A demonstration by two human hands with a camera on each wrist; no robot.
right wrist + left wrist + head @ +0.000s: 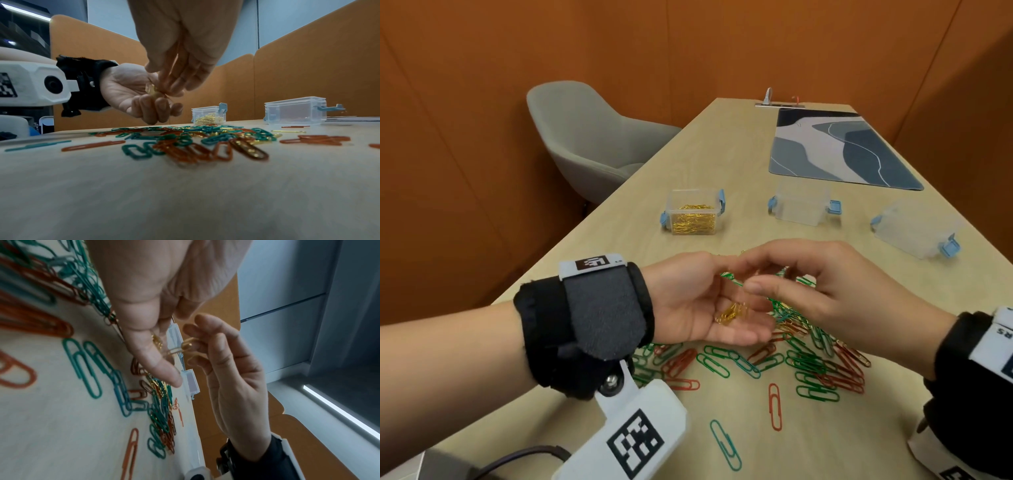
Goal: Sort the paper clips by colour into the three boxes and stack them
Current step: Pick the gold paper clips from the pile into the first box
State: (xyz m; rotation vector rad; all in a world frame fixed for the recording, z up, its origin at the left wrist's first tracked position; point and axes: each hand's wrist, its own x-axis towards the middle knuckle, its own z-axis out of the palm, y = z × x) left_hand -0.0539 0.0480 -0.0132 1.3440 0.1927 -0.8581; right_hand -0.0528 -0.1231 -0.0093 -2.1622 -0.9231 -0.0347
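Right hand [822, 291] has its fingers [197, 344] pinched on a thin gold wire paper clip [180, 347], holding it right over the left hand [698, 301]. The left hand is palm up, fingers loosely curled into a cup, with a little bunch of gold clips [731, 313] sitting in the palm. So it's basically a collecting tray for now.

Under both hands is the mixed heap of green, red and gold paper clips [801, 353] spread on the pale wooden tabletop [756, 438]. Farther back, the clear plastic box with blue latches [693, 212] already has a layer of gold clips in it. Two more clear boxes [803, 205] sit to its right, well apart, and look empty or nearly so.

My take: drop the clip low into the cupped palm so it doesn't bounce out, keep that palm level, and empty it into the gold box before it overfills. Gold ones tangle with the green wires, so lift slowly or you'll drag a green one along.
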